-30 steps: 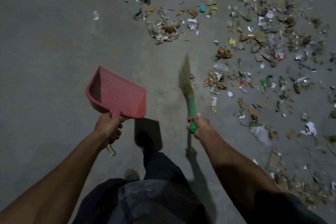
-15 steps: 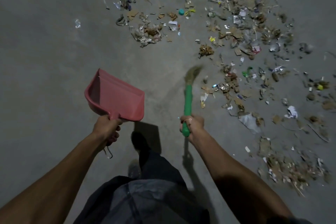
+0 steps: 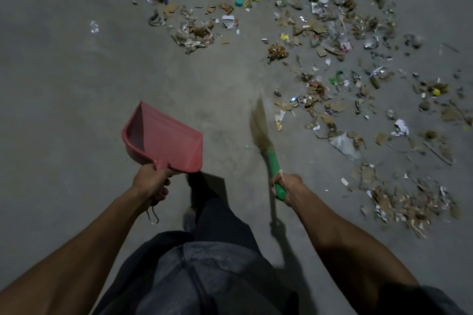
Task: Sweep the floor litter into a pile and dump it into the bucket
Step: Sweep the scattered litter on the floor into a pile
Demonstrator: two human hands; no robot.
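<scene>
My left hand (image 3: 151, 183) grips the handle of a red dustpan (image 3: 163, 138), held above the floor with its mouth pointing away. My right hand (image 3: 288, 186) grips the green handle of a short broom (image 3: 275, 166); its straw bristles (image 3: 259, 125) are blurred and point forward over bare concrete. Litter (image 3: 320, 41) of cardboard scraps, paper, plastic wrappers and dry bits lies scattered across the floor ahead and to the right. A denser heap (image 3: 407, 204) lies at the right. No bucket is in view.
Grey concrete floor (image 3: 64, 84) stretches bare to the left. A torn white plastic piece (image 3: 344, 144) lies right of the broom. A teal cap (image 3: 238, 2) sits among the far scraps. My dark trousers and one foot (image 3: 202, 186) show below the dustpan.
The broom swung right towards the scraps, then back left with its bristles leaning forward-left. The view shifted, so the litter sits a little further left and lower. The dustpan stayed held.
</scene>
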